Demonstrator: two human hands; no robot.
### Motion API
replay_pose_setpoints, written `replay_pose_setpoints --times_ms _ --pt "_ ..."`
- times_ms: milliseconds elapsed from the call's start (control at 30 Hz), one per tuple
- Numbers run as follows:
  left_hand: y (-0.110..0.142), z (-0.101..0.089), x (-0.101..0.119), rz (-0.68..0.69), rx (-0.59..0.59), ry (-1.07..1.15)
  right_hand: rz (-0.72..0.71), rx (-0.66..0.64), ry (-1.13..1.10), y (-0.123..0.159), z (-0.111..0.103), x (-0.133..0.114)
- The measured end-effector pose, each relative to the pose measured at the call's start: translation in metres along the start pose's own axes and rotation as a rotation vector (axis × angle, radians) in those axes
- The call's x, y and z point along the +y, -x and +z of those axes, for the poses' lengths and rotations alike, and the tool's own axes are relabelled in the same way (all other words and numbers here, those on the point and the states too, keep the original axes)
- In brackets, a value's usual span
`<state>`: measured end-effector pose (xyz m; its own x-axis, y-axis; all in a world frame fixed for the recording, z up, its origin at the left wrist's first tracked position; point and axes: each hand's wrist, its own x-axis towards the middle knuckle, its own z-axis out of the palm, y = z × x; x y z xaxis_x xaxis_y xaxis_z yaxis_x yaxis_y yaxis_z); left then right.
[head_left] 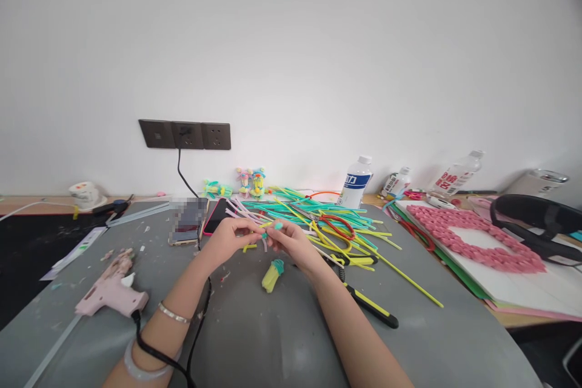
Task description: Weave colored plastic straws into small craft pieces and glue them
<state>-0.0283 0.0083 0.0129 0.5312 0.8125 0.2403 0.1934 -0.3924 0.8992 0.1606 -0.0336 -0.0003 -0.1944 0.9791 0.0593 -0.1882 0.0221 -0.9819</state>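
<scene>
My left hand [231, 237] and my right hand [291, 241] meet at the middle of the table, fingers pinched together. Between the fingertips shows a short pipe cleaner piece [277, 227], teal with some yellow; its full shape is hidden by the fingers. Just below lies a small yellow figure part [271, 277] made of pipe cleaner with a teal top, touched by neither hand. Loose yellow and teal pipe cleaners [364, 221] are heaped behind my right hand. Red-handled scissors [337, 227] rest on that heap, and yellow-black pliers [370, 306] lie to the right of my right wrist.
A pink glue gun [111, 294] lies at left, its black cord running under my left arm. Phones [217, 216] are behind my left hand. Along the wall stand small pipe cleaner figures [251, 182] and a bottle [356, 183]. A pink braided ring [473, 239] is at right.
</scene>
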Motion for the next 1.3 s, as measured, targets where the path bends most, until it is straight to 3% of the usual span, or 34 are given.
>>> replay_pose_setpoints --times_ms 200,333,467,767,1033,1300 --pt "-0.001 0.001 0.006 -0.084 0.09 0.217 -0.043 0.0 -0.125 0.0 -0.003 -0.003" --pt "-0.001 0.005 0.01 -0.143 0.168 0.329 -0.046 0.073 -0.163 -0.001 -0.005 -0.002" --pt "-0.001 0.012 0.009 -0.202 0.158 0.415 -0.055 0.12 -0.174 -0.002 -0.004 -0.001" --pt "-0.002 0.014 0.006 -0.158 0.206 0.353 -0.012 0.018 -0.061 0.0 -0.003 -0.003" --pt "-0.002 0.012 0.009 -0.197 0.144 0.311 -0.035 0.127 -0.092 -0.001 -0.007 -0.002" --pt "-0.002 0.008 0.003 -0.201 0.137 0.255 -0.028 0.134 -0.116 -0.001 -0.01 -0.005"
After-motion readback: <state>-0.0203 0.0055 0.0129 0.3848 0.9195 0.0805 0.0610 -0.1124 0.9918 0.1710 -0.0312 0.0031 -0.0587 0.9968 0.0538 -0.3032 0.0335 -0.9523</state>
